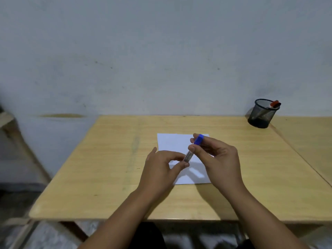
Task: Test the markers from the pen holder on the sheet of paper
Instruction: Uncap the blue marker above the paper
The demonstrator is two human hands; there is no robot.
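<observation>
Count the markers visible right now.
2. A blue-capped marker held between both hands above the paper; a red-capped one in the mesh pen holder, which may hide more.

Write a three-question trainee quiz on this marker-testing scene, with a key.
1. True or false: the blue cap is off the marker.
2. Which hand grips the cap end? A. left hand B. right hand
3. Fill in: the mesh pen holder holds a marker with a ____ cap.

Key: 1 false, it sits on the marker, held above the paper; 2 B; 3 red.
</observation>
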